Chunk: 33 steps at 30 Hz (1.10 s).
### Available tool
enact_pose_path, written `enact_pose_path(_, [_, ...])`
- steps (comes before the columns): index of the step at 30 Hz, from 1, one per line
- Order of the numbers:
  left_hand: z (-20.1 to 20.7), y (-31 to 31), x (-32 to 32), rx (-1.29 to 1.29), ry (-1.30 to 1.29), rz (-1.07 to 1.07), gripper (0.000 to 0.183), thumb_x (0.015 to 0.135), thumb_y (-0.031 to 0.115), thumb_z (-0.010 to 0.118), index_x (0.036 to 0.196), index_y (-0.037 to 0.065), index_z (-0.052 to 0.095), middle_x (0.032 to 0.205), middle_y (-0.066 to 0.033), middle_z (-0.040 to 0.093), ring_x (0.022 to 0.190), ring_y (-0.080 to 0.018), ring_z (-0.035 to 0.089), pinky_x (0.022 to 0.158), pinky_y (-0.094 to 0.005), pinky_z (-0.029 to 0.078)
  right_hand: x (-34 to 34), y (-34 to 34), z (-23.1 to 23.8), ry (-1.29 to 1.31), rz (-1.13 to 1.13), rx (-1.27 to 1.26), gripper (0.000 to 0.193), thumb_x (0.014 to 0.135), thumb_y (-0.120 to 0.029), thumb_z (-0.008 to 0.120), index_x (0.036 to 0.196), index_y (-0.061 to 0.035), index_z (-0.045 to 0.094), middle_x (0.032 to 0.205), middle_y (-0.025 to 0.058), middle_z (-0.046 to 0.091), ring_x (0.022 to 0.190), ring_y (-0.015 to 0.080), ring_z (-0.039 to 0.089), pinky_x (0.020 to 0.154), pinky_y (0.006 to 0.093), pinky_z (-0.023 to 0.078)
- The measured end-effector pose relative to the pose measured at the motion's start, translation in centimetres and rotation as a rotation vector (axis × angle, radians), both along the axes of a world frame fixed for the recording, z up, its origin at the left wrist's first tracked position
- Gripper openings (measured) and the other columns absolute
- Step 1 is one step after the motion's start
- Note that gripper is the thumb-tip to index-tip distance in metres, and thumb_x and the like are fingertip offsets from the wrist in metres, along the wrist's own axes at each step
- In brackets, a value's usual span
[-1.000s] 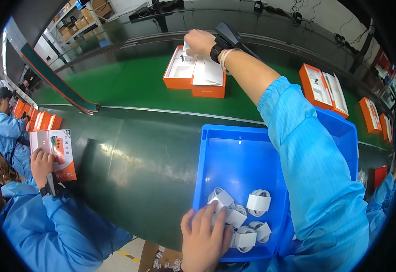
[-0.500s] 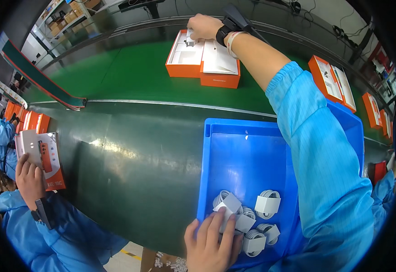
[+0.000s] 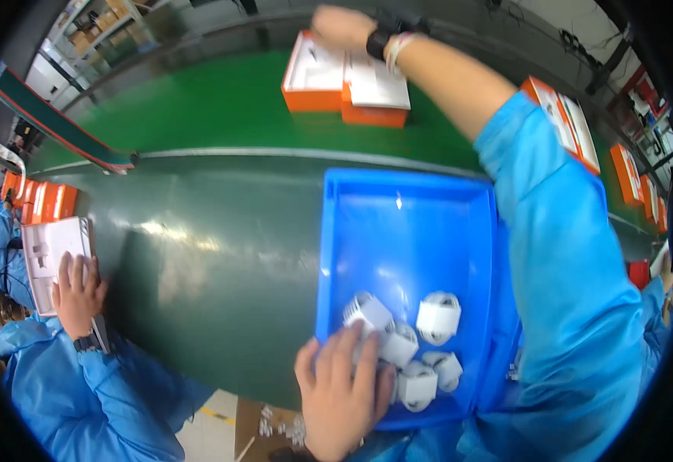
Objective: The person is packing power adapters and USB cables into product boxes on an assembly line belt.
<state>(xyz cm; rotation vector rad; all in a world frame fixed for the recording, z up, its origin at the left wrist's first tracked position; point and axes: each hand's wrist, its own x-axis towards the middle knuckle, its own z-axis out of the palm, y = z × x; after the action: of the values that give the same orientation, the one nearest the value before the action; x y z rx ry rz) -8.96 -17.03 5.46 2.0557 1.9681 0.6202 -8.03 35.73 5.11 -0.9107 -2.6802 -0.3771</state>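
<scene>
My left hand (image 3: 340,385) is over the lower left of a blue bin (image 3: 406,223), fingers stretched out and slightly apart. Its fingertips lie at several coiled white cables (image 3: 438,317) with white paper bands; what is under the fingers is hidden. My right hand (image 3: 342,28) reaches far across, at the far edge of an open orange box (image 3: 313,100). Motion smears its fingers, so I cannot make out what they hold. White tray compartments show inside this box. A white-topped orange piece (image 3: 375,115) sits against its right side.
A green conveyor belt (image 3: 198,115) runs along the far side, beyond a metal rail. More open orange boxes (image 3: 560,123) stand at the right. On the left, a co-worker's hand (image 3: 80,296) rests on a white-lined box (image 3: 47,246). A green barrier strip (image 3: 59,119) slants down at the upper left.
The view has shifted slightly. My right hand has risen a little at the box's far edge and is now blurred. My left hand stays over the cables. The co-worker's box now shows its white inside.
</scene>
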Motion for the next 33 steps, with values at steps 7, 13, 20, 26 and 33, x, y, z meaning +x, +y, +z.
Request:
enact_pose_path(7, [-1.1, -0.6, -0.1, 0.193, -0.271, 0.144, 0.030, 0.076, -0.010, 0.055, 0.104, -0.002, 0.056, 0.110, -0.0210, 0.057, 0.102, -0.0392, 0.056, 0.100, -0.0516, 0.042, 9.2, -28.1, 6.0, -0.151, 0.851, -0.648, 0.026, 0.088, -0.021, 0.067, 0.108, -0.0040, 0.067, 0.102, 0.0119, 0.066, 0.094, 0.0270, 0.066, 0.076, 0.0362, 0.055])
enact_pose_path(13, [-1.4, -0.5, 0.3, 0.252, -0.277, 0.181, 0.028, 0.074, -0.012, 0.048, 0.100, -0.001, 0.049, 0.107, -0.0209, 0.054, 0.097, -0.0360, 0.052, 0.083, -0.0427, 0.044, 13.4, -33.6, 2.1, -0.215, 0.658, -0.964, 0.042, 0.085, -0.015, 0.068, 0.123, -0.0041, 0.054, 0.119, 0.0139, 0.053, 0.105, 0.0345, 0.061, 0.083, 0.0422, 0.054])
enact_pose_path(20, [-1.6, -0.4, 0.0, 0.252, -0.238, 0.193, 0.024, 0.076, -0.009, 0.050, 0.099, -0.001, 0.050, 0.110, -0.0201, 0.055, 0.098, -0.0358, 0.051, 0.082, -0.0436, 0.044, 13.3, -34.9, 0.2, -0.027, 0.652, -0.998, 0.041, 0.086, -0.013, 0.066, 0.124, -0.0020, 0.055, 0.115, 0.0165, 0.054, 0.102, 0.0363, 0.061, 0.086, 0.0426, 0.052])
enact_pose_path(26, [-1.4, -0.5, 0.3, 0.246, -0.245, 0.209, 0.024, 0.077, -0.008, 0.051, 0.100, -0.002, 0.051, 0.111, -0.0198, 0.056, 0.099, -0.0360, 0.052, 0.084, -0.0433, 0.045, 13.1, -34.5, -0.7, 0.051, 0.683, -1.114, 0.039, 0.082, -0.016, 0.069, 0.116, 0.0009, 0.059, 0.111, 0.0187, 0.062, 0.102, 0.0366, 0.062, 0.089, 0.0423, 0.051])
enact_pose_path(33, [-1.1, -0.6, 0.1, 0.218, -0.275, 0.222, 0.022, 0.078, -0.006, 0.054, 0.100, -0.002, 0.054, 0.113, -0.0196, 0.057, 0.101, -0.0359, 0.053, 0.084, -0.0430, 0.045, 12.8, -26.8, 5.7, 0.120, 0.507, -0.489, 0.047, 0.081, -0.034, 0.070, 0.113, 0.0000, 0.066, 0.105, 0.0188, 0.066, 0.099, 0.0358, 0.063, 0.089, 0.0427, 0.052])
